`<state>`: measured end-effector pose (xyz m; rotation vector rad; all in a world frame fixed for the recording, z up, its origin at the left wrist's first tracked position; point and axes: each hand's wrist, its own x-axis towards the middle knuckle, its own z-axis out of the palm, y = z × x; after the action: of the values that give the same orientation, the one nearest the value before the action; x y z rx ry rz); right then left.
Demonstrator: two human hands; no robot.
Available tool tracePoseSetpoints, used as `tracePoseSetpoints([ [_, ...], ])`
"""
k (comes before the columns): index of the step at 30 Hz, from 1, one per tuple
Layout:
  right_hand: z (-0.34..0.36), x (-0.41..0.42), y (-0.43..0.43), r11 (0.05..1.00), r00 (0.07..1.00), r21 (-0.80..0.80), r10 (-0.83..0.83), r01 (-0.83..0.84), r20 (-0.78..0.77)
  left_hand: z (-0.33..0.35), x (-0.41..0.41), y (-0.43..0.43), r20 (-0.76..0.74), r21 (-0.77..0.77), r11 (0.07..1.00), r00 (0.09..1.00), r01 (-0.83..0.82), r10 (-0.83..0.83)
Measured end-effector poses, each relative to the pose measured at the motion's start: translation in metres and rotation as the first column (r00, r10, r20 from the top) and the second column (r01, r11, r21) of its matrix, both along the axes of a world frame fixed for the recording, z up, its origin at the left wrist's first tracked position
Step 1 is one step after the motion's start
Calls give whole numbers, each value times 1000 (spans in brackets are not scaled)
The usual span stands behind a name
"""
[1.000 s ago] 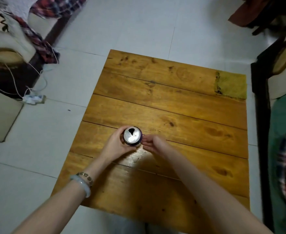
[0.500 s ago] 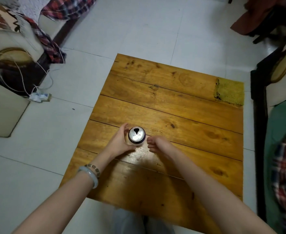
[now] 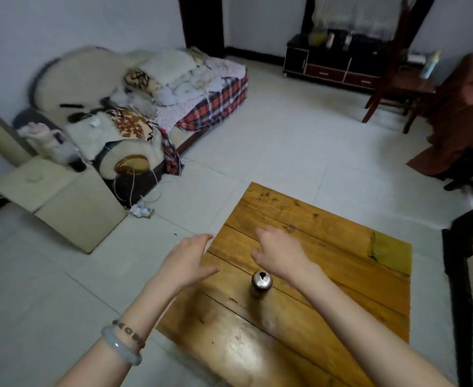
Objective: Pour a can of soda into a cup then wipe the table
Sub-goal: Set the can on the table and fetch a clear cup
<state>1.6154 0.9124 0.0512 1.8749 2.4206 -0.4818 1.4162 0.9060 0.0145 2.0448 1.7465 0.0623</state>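
Head view, opened soda can (image 3: pixel 261 281) upright on wooden table (image 3: pixel 341 275), left hand (image 3: pixel 186 262) and right hand (image 3: pixel 278 254) spread, empty.

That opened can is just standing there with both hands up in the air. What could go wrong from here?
The can stands open and unheld, right under the right hand's forearm, so a careless sweep might knock it over and spill it on the wooden table. The left hand hovers past the table edge, too far to steady it. No cup is in view to pour into.
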Motion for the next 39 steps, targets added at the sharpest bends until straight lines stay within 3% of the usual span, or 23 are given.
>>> tracePoseSetpoints([
  [6, 64, -71, -6, 896, 976, 387, 214, -216, 49, 69, -65, -47, -142, 355, 925, 970, -135, 197],
  [12, 76, -173, -10, 731, 876, 532, 480, -427, 44, 97, -151, -96, -181, 542, 786, 872, -297, 455],
  [17, 78, -270, -25, 611, 771, 567, 633, -553, 70, 102, -235, -136, -191, 541, 706, 750, -457, 633],
  [22, 74, -387, -42, 547, 685, 550, 726, -631, 65, 100, -339, -167, -219, 573, 655, 679, -492, 701],
  [31, 73, -581, -61, 513, 644, 586, 765, -627, 19, 105, -508, -187, -226, 664, 599, 644, -447, 731],
  [39, 65, -692, -51, 480, 619, 610, 785, -630, 21, 100, -608, -183, -222, 647, 598, 634, -473, 741],
])
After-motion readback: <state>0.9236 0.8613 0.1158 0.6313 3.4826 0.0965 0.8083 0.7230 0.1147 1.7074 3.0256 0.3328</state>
